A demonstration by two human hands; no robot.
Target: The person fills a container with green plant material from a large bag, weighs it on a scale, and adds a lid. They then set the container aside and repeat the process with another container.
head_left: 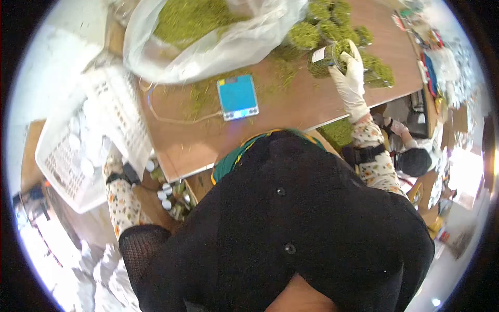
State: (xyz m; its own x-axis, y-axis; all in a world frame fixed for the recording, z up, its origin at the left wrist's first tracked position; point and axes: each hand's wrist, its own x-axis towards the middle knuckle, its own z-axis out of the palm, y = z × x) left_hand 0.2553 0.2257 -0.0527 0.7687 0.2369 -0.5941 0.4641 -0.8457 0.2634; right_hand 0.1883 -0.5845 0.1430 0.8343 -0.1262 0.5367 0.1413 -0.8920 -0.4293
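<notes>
My right hand point(351, 78), in a white glove, grips a clear jar point(324, 55) with a white label, filled with green dried herb, at the back right of the brown table point(197, 143). More filled jars point(332, 21) stand close behind and beside it. My left arm reaches to the left, towards a white basket point(57, 179) lined with printed sheets; the hand itself is hidden or too washed out to make out. A small blue scale point(237, 98) with a lit display rests on the table between the arms.
A large clear plastic bag point(140, 49) of green herb lies at the table's back. Loose herb is scattered around the scale, whose cable point(179, 121) runs left. White lids point(165, 196) lie below the table's left edge. Another person point(414, 160) is at the right.
</notes>
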